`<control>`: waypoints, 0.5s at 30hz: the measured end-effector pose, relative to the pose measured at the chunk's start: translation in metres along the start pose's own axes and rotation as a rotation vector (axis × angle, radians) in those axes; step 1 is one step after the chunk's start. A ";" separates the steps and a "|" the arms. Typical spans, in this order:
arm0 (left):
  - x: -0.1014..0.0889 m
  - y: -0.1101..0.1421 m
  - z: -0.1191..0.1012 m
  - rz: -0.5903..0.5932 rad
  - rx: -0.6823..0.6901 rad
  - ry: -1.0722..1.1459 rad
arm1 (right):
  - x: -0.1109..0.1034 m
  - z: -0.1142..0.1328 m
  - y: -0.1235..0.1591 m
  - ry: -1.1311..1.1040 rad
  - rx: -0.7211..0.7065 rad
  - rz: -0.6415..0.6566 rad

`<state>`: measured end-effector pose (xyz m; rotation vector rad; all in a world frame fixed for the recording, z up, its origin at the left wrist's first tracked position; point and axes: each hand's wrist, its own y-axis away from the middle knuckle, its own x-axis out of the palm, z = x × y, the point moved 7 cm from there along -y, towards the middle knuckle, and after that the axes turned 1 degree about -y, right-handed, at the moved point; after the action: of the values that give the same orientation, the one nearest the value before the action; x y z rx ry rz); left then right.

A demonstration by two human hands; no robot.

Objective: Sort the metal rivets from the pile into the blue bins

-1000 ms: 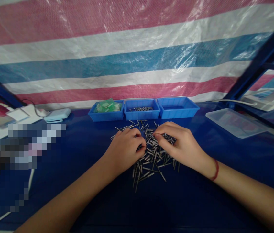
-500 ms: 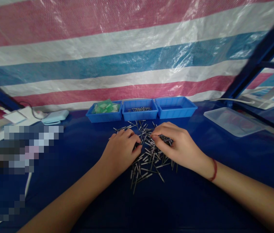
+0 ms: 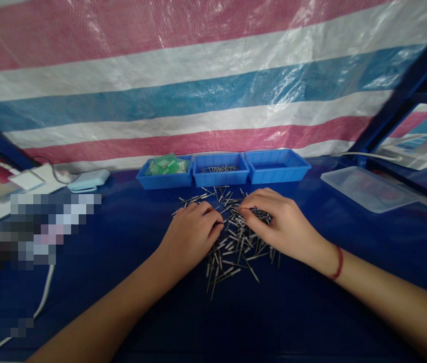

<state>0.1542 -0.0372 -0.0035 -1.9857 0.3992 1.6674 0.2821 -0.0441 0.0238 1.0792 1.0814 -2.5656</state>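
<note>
A loose pile of silver blind rivets (image 3: 232,247) lies on the blue table, pointing every way. My left hand (image 3: 194,227) is over the pile's left side, thumb and index finger closed. A thin rivet end shows at those fingertips; the rest is hidden behind the fingers. Across the pile, my right hand (image 3: 273,217) curls over its right side, with thumb tip and index finger meeting. Whatever they pinch is too small to make out. Rivets show beneath its palm. Behind the pile, the middle blue bin (image 3: 221,179) contains more rivets.
Left of the middle bin, another blue bin (image 3: 164,182) holds green plastic packets (image 3: 168,164). A third blue bin (image 3: 279,175) stands at the right. A clear plastic lid (image 3: 368,189) lies farther right. A light-blue case (image 3: 89,180) and white cable (image 3: 47,290) are at left.
My left thumb and index finger have drawn closer together over the pile. My right hand keeps nearly the same place and pinch. The view shifts slightly.
</note>
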 end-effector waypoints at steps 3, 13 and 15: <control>-0.002 0.000 -0.001 -0.021 0.002 -0.004 | 0.004 0.000 0.000 0.002 -0.002 0.031; 0.009 0.002 -0.002 -0.019 0.080 -0.012 | 0.009 -0.003 0.003 -0.004 0.020 0.080; 0.010 0.002 -0.003 -0.006 0.094 0.004 | 0.009 -0.002 0.002 -0.002 0.016 0.078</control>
<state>0.1578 -0.0393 -0.0128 -1.9202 0.4642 1.6107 0.2777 -0.0432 0.0151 1.0995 0.9992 -2.5186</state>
